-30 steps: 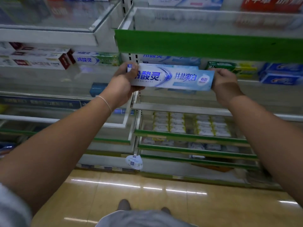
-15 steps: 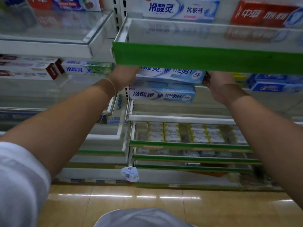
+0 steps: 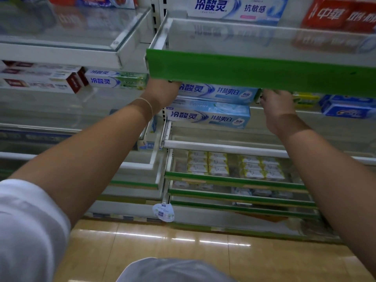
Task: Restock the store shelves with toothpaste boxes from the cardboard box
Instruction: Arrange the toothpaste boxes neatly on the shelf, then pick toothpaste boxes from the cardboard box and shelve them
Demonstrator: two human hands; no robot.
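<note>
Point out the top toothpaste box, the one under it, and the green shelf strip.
top toothpaste box (image 3: 219,92), head view, front face.
lower toothpaste box (image 3: 207,118), head view, front face.
green shelf strip (image 3: 254,72), head view, middle of strip.

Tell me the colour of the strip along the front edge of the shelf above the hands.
Green price strip, seen in the head view.

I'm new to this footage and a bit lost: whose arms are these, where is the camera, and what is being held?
There is no machine here: a person wears one camera on the head, looking forward and down at their own arms. The left hand and right hand hold the ends of a long pale-blue toothpaste box, set on top of a matching blue toothpaste box on the white store shelf. A green-edged upper shelf hides the fingertips. More toothpaste boxes lie on neighbouring shelves; below is a shiny tan floor.
</note>
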